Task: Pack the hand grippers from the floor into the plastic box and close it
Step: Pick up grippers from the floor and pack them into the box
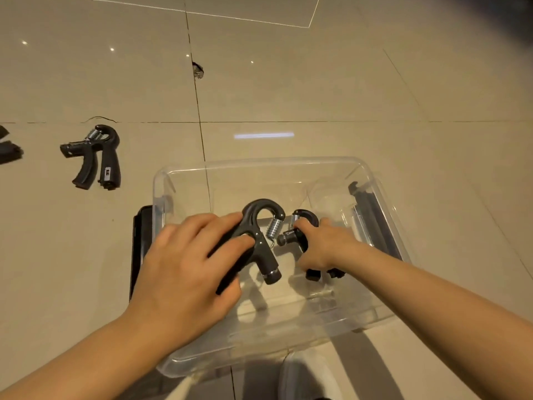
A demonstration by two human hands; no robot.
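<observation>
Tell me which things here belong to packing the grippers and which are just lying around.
Part of the job: clear plastic box; gripper in left hand; gripper in right hand; gripper on floor; dark gripper-like piece at left edge.

Just there: chipped tile spot.

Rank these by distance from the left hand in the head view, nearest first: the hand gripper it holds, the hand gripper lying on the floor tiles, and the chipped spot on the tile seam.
1. Hand gripper under the left hand, inside the plastic box.
2. Floor gripper, out to the left on the tiles.
3. Chipped spot, far ahead on the seam.
</observation>
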